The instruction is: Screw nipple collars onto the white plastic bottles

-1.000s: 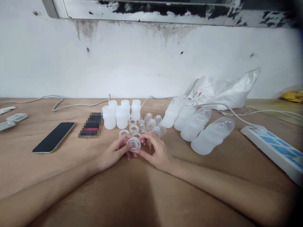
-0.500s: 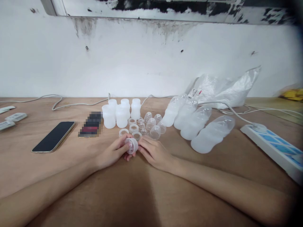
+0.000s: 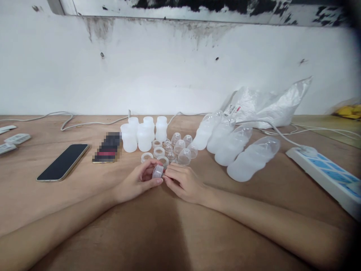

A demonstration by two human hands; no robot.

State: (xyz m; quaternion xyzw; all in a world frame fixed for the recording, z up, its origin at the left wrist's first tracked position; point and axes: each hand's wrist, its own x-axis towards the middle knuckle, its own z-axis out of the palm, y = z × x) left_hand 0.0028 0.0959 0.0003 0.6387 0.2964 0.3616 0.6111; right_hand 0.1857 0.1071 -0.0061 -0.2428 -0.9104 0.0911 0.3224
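Note:
Between the thumb and fingers of my left hand (image 3: 141,180) is a translucent baby bottle collar (image 3: 158,171), turned on its side. My right hand (image 3: 182,181) is closed in a pinch at the collar's right side, on what looks like the tip of a clear nipple, mostly hidden by the fingers. Just beyond the hands lie several loose collars (image 3: 159,152) and a few clear nipples (image 3: 169,149). Clear dome caps (image 3: 184,156) stand to the right of these.
Several open white bottles (image 3: 145,138) stand behind the collars. Capped bottles (image 3: 244,165) lean in a row at right, near a plastic bag (image 3: 262,107) and a power strip (image 3: 324,177). A phone (image 3: 63,162) and a blurred dark item (image 3: 108,146) lie left; cables run along the wall.
The collar has turned in my left hand, from its open end facing me to its side. My left thumb has come out of the opening. My right hand stays pinched beside it.

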